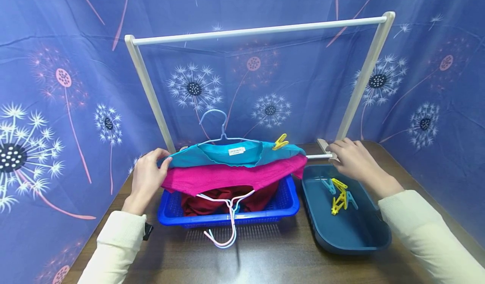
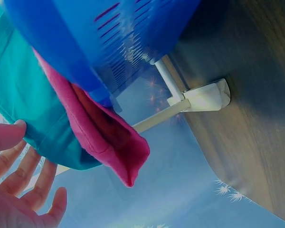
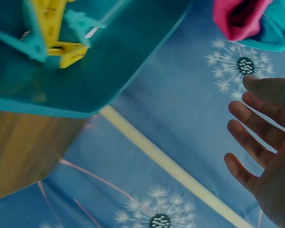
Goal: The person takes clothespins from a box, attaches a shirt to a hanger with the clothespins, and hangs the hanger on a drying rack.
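A teal shirt (image 1: pixel 248 156) on a light blue hanger (image 1: pixel 223 126) lies over a magenta shirt (image 1: pixel 223 177). My left hand (image 1: pixel 147 173) pinches the teal shirt at its left shoulder, thumb in front and fingers behind, as the left wrist view shows. A yellow clothespin (image 1: pixel 281 141) is clipped near the opposite shoulder. My right hand (image 1: pixel 353 157) hovers near the far rim of the dark teal tub (image 1: pixel 342 235), its fingers loosely spread and holding nothing in the right wrist view. Pink and pale blue hanger hooks (image 1: pixel 232 229) stick out toward me below the magenta shirt.
Under the shirts stands a blue basket (image 1: pixel 227 220) with dark red cloth (image 1: pixel 212 202) in it. Several yellow and light blue clothespins (image 1: pixel 339 195) lie in the tub. Behind rises a rack with a white top bar (image 1: pixel 257 30), close to a blue patterned curtain (image 1: pixel 288 1).
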`<state>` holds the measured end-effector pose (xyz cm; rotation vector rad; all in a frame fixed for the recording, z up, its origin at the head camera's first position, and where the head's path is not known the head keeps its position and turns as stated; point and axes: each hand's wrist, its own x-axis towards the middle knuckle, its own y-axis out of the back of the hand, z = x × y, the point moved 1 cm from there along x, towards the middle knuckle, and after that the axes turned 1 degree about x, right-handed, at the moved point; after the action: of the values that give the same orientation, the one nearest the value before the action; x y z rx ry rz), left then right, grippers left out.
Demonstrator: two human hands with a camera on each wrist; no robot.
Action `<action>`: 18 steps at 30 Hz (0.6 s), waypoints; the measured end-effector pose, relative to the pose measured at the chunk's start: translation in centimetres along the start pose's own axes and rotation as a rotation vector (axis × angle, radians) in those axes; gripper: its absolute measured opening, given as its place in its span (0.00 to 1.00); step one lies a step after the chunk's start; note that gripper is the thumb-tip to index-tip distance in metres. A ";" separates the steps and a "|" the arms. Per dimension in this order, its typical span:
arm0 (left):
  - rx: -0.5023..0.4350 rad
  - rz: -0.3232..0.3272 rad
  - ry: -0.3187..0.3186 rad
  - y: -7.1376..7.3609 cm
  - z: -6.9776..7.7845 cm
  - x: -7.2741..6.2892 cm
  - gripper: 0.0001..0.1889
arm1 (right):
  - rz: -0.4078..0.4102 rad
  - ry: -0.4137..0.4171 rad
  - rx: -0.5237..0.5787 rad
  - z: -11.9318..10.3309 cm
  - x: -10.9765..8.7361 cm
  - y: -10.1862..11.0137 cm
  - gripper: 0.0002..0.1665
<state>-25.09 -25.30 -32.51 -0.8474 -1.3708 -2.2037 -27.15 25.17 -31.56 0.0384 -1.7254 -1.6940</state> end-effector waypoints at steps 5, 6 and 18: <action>0.005 -0.002 -0.001 0.1 0.0 0.0 0.05 | -0.089 -0.010 -0.009 0.6 -1.2 -1.0 0.14; 0.007 -0.001 0.000 0.1 0.0 0.0 0.05 | -0.107 -0.011 -0.009 0.6 -1.4 -1.3 0.14; 0.017 -0.002 -0.001 0.1 0.0 -0.1 0.05 | -0.261 0.017 -0.016 1.0 -3.6 -3.2 0.15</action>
<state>-24.93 -25.33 -32.50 -0.8419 -1.3897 -2.1897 -26.34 27.29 -35.91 0.2811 -1.7543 -1.8874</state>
